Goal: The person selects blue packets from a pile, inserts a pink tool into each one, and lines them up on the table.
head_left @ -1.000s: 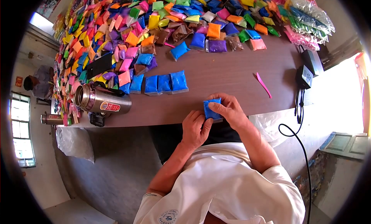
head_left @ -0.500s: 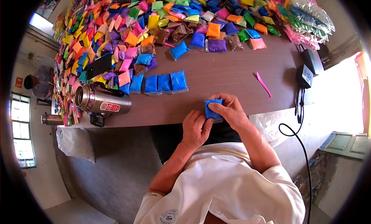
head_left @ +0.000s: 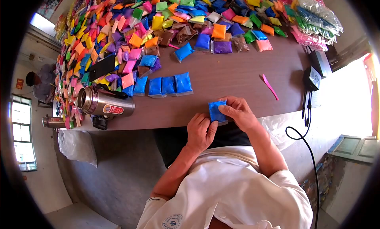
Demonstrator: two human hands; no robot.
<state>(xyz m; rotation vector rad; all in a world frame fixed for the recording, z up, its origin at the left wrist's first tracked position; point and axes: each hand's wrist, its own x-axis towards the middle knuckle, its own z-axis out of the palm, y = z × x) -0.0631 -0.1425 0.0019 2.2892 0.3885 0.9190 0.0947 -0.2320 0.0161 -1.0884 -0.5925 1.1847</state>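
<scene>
In the head view, a brown table point(head_left: 229, 72) fills the upper part of the scene, with a heap of coloured packets point(head_left: 134, 40) spread over its far and left sides. At the left, a person in the background point(head_left: 44, 82) sits a little higher in view than half a second ago.

Near the table's front edge, the right hand point(head_left: 237, 113) pinches a blue packet point(head_left: 215, 112) by its right side. Its thumb has slid toward that side, baring more of the packet's face than before. The left hand point(head_left: 200, 132) is curled at the packet's lower left corner, thumb against the lower edge; I cannot tell whether it grips.

Three blue packets point(head_left: 169, 86) lie in a row to the left, unmoved, near a steel flask point(head_left: 113, 104). The pink stick point(head_left: 270, 86) also lies where it was, right of the hands.
</scene>
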